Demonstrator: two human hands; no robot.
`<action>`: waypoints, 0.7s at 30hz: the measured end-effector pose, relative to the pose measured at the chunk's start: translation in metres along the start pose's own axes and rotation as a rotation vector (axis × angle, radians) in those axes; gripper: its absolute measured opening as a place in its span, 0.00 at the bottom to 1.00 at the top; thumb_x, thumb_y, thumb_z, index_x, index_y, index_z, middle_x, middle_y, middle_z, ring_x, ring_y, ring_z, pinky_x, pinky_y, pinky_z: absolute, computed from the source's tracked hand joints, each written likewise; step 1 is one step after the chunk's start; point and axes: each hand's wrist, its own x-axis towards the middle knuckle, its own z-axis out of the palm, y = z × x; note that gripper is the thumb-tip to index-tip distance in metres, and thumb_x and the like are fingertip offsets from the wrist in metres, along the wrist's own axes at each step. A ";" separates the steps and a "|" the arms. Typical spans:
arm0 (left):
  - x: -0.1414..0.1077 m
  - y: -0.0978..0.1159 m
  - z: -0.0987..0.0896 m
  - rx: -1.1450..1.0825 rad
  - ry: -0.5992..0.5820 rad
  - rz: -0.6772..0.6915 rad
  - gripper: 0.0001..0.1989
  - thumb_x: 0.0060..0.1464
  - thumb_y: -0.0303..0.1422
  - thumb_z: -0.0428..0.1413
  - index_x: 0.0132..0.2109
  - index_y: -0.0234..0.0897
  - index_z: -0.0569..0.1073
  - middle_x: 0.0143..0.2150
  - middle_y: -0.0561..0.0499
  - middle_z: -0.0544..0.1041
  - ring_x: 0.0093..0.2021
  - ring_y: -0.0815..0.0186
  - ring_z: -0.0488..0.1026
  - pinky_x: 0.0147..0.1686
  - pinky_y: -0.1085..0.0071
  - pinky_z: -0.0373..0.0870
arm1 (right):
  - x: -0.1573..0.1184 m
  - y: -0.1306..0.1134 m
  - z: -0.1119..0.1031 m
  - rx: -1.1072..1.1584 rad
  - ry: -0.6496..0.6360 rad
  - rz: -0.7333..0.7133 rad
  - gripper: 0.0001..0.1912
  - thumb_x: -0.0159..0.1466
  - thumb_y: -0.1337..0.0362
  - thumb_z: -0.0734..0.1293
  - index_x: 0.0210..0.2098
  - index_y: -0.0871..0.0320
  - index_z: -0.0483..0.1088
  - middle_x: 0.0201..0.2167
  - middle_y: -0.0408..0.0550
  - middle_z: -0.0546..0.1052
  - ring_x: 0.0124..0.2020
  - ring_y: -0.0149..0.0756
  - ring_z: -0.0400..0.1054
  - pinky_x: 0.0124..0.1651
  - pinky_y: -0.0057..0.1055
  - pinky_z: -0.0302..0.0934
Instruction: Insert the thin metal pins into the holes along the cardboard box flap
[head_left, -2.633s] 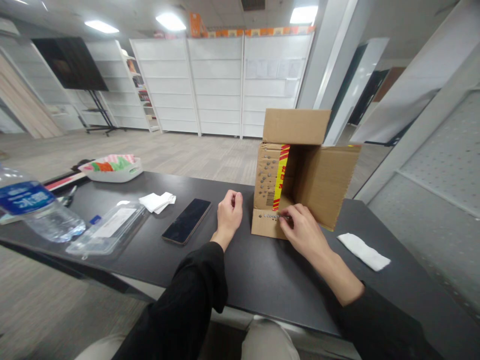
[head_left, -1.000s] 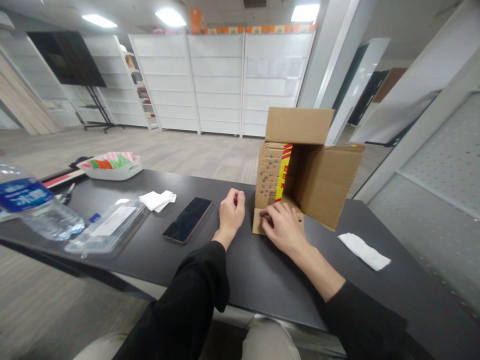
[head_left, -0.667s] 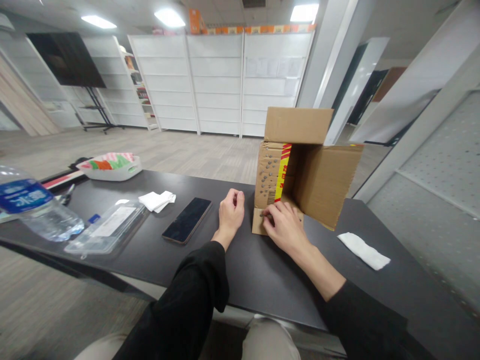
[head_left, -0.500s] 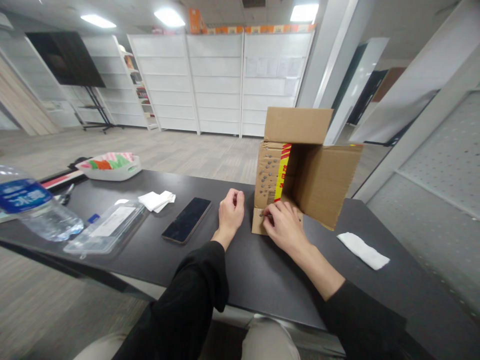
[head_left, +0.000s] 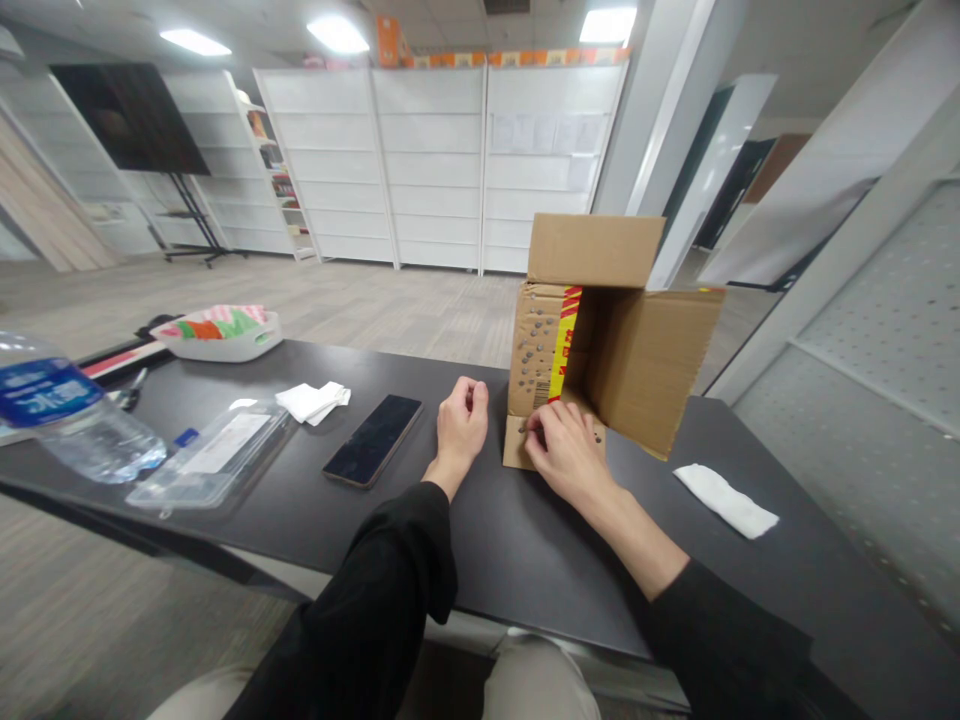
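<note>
An opened cardboard box (head_left: 637,350) stands on its side on the dark table, mouth facing me, with flaps spread up, right, left and down. Several small dark round-headed pieces dot its left flap (head_left: 531,335), beside a yellow and red tape strip (head_left: 565,340). My right hand (head_left: 568,445) rests at the lower flap (head_left: 516,447), thumb and forefinger pinched together close to its surface; whatever lies between them is too small to make out. Left of the box, my left hand (head_left: 462,425) sits on the table in a loose fist, its contents hidden.
A phone (head_left: 373,440), folded tissues (head_left: 313,402), a clear plastic case (head_left: 214,460) and a water bottle (head_left: 71,410) lie to the left. Behind them stands a white basket (head_left: 225,345). Another folded tissue (head_left: 725,500) is right of the box, near a partition.
</note>
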 end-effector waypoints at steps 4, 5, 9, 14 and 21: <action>0.000 0.000 -0.001 -0.011 0.001 0.002 0.16 0.64 0.43 0.45 0.31 0.39 0.65 0.25 0.55 0.69 0.26 0.70 0.65 0.30 0.74 0.58 | 0.000 -0.002 -0.003 0.056 0.014 -0.004 0.03 0.62 0.68 0.60 0.33 0.56 0.64 0.35 0.49 0.74 0.40 0.44 0.64 0.42 0.38 0.49; 0.000 0.000 -0.001 -0.012 0.002 0.003 0.16 0.64 0.43 0.45 0.31 0.39 0.65 0.25 0.55 0.69 0.26 0.70 0.65 0.30 0.74 0.58 | 0.000 -0.002 -0.004 0.074 0.015 -0.009 0.03 0.62 0.68 0.60 0.33 0.56 0.64 0.34 0.49 0.74 0.40 0.43 0.64 0.42 0.37 0.50; 0.000 0.001 -0.001 -0.005 0.005 -0.003 0.16 0.64 0.43 0.45 0.31 0.39 0.64 0.25 0.55 0.69 0.26 0.70 0.64 0.30 0.74 0.57 | 0.000 -0.002 -0.005 0.159 0.016 -0.052 0.03 0.61 0.69 0.59 0.33 0.55 0.63 0.33 0.49 0.75 0.38 0.42 0.66 0.42 0.36 0.52; 0.000 0.001 -0.001 0.003 0.001 -0.008 0.16 0.64 0.42 0.45 0.31 0.39 0.64 0.25 0.55 0.68 0.26 0.70 0.64 0.29 0.74 0.57 | -0.001 -0.002 -0.007 0.210 0.024 -0.069 0.03 0.61 0.68 0.59 0.34 0.55 0.63 0.33 0.49 0.75 0.37 0.41 0.68 0.42 0.36 0.55; 0.000 0.001 -0.001 -0.005 0.004 -0.011 0.16 0.64 0.42 0.45 0.31 0.39 0.65 0.25 0.55 0.69 0.26 0.70 0.65 0.30 0.74 0.58 | -0.003 0.000 -0.010 0.246 -0.060 -0.099 0.09 0.58 0.72 0.59 0.37 0.56 0.66 0.37 0.50 0.75 0.41 0.43 0.67 0.45 0.38 0.55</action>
